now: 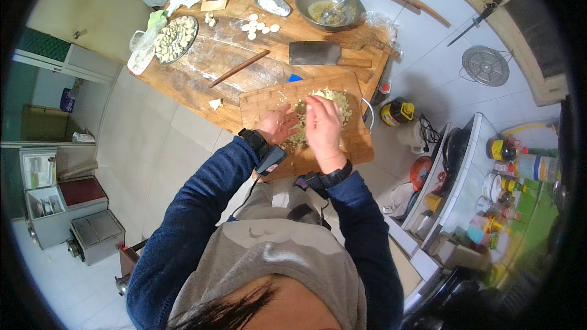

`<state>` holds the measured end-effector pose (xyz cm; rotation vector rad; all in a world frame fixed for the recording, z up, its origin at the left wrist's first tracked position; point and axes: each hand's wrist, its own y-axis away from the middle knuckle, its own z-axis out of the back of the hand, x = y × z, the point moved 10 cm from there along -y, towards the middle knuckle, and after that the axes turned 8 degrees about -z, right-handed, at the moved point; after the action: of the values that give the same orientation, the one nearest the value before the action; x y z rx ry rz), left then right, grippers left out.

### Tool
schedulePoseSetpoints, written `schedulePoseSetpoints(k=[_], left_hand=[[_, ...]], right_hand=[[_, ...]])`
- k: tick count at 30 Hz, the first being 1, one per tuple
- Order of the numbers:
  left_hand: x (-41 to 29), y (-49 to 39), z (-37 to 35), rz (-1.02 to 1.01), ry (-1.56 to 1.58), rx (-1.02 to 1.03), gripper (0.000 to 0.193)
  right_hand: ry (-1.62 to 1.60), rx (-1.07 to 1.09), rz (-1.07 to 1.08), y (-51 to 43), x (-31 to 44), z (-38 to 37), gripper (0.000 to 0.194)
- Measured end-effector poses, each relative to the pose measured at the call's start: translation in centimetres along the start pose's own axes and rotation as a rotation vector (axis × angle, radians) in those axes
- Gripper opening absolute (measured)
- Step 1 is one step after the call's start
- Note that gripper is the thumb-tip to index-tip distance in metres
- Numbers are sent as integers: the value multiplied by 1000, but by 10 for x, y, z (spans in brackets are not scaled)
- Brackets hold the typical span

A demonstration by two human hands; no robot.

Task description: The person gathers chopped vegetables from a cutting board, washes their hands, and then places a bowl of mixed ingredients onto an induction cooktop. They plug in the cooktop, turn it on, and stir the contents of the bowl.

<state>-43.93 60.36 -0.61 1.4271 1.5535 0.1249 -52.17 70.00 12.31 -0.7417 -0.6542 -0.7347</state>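
Note:
Both my hands are over a wooden cutting board (261,96) at the near edge of the table. Finely chopped pale vegetable (338,99) lies heaped on it, partly hidden by my hands. My left hand (277,124) is palm up with its fingers apart, bits of the vegetable stuck to the skin. Just right of it, my right hand (324,123) has its fingers bent together, fingertips towards the left; whether something is between them cannot be seen. Beyond the board lie a cleaver (314,53) and a thin wooden rolling pin (239,68).
A metal bowl (330,7) with filling and a utensil, a metal scoop of flour (274,4), small dough rounds (259,25) and a plate of dumplings (176,39) stand farther back on the wooden table (220,50). Bottles (397,112) stand to the right.

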Motion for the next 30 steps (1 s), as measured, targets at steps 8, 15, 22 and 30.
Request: schedulePoseSetpoints(k=[8,15,22,30], left_hand=[[-17,8,9,-93,50,19,77],[-10,24,-22,31,92,132,79],[-55,65,-5,-219,-199,135,76],[-40,69,18,-245,-475,199,67]], right_hand=[[169,109,-95,2,-11,0,22],[284,346,51,13,10,-31,17],[5,-107,53,-16,16,69,24],[292,254,-184,7,18,-1,29]])
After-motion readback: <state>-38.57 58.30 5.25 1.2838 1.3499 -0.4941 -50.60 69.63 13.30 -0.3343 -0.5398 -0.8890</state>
